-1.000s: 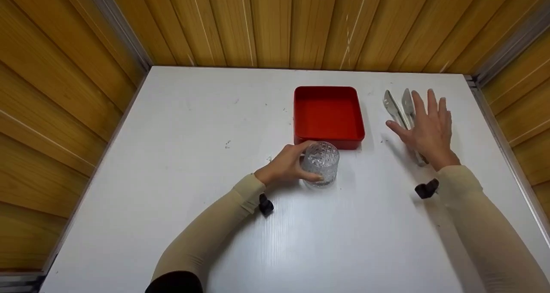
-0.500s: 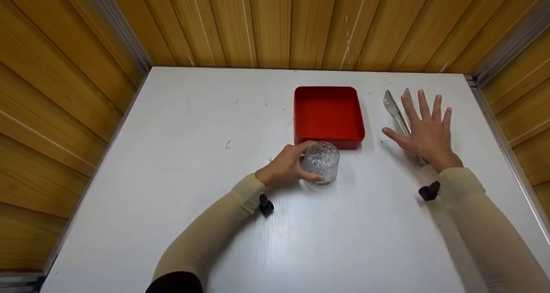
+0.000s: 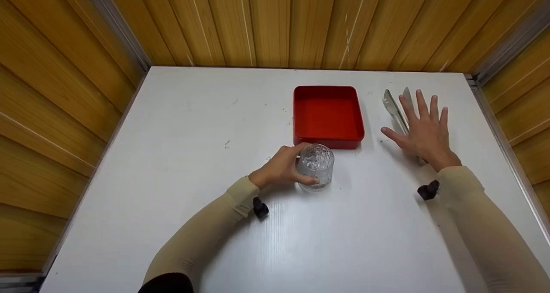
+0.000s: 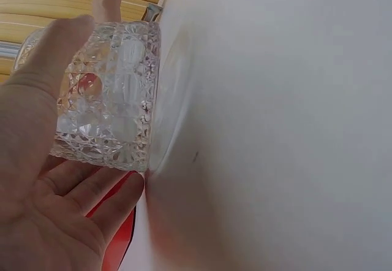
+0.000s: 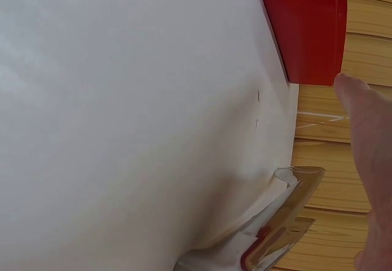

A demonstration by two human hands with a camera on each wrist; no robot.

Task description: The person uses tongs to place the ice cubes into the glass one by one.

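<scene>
My left hand [image 3: 281, 166] grips a clear cut-glass tumbler [image 3: 318, 162] from its left side, thumb on the near side and fingers round the far side. In the left wrist view the patterned tumbler [image 4: 116, 99] stands close to the white tabletop, which mirrors its base. My right hand [image 3: 427, 140] is spread, fingers straight and apart, over a pair of metal tongs [image 3: 393, 106]. The tongs' two arms point to the back, and the hand hides much of them. Below the thumb in the right wrist view are the shiny tips of the tongs [image 5: 282, 222].
A square red box [image 3: 328, 143] with an open top stands just behind the tumbler, between the two hands. The white table [image 3: 193, 121] meets wood-look panel walls [image 3: 270, 26] at the back and sides.
The tumbler and my left hand have shifted slightly left and toward me. My right hand has spread its fingers wider and drifted a little left over the tongs.
</scene>
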